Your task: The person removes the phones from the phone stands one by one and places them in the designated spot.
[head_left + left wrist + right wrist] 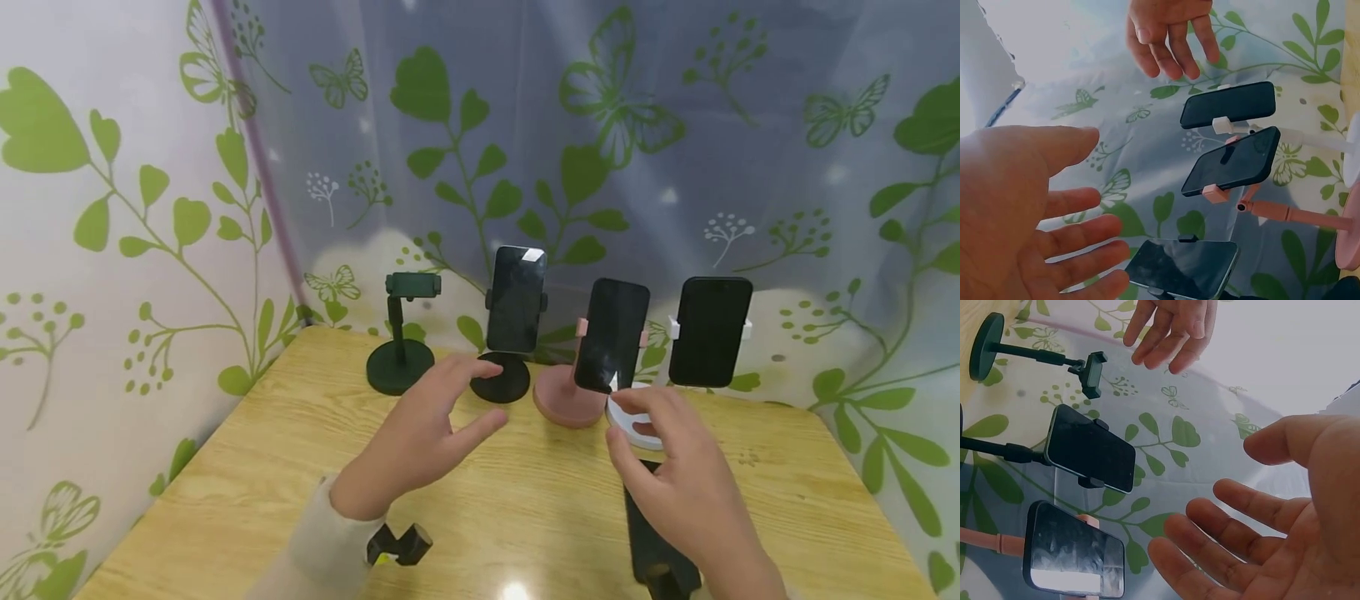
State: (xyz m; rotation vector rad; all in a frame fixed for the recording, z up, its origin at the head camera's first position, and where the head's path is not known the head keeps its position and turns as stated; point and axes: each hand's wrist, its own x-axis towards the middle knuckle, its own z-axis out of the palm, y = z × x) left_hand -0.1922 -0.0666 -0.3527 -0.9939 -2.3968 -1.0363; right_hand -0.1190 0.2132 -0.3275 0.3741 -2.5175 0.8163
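My left hand (423,437) hovers over the table with thumb and fingers apart, holding nothing. It is nearest to the black phone stand (510,387), whose clamp holds a phone (516,300) upright. My right hand (690,479) is also unfilled, its fingers loosely bent, in front of the white stand (626,417). Another dark phone (645,533) lies flat on the table, partly hidden beneath that hand. A phone (710,332) sits in the white stand's clamp, and a tilted phone (613,333) in that of the pink stand (562,400). Both palms show bare in the wrist views.
At the left of the row stands a dark green phone stand (400,367), with no phone in its clamp (1092,375). Behind the wooden table (262,467) hangs a leaf-patterned curtain (480,125). A black wrist mount (401,546) is on the left sleeve.
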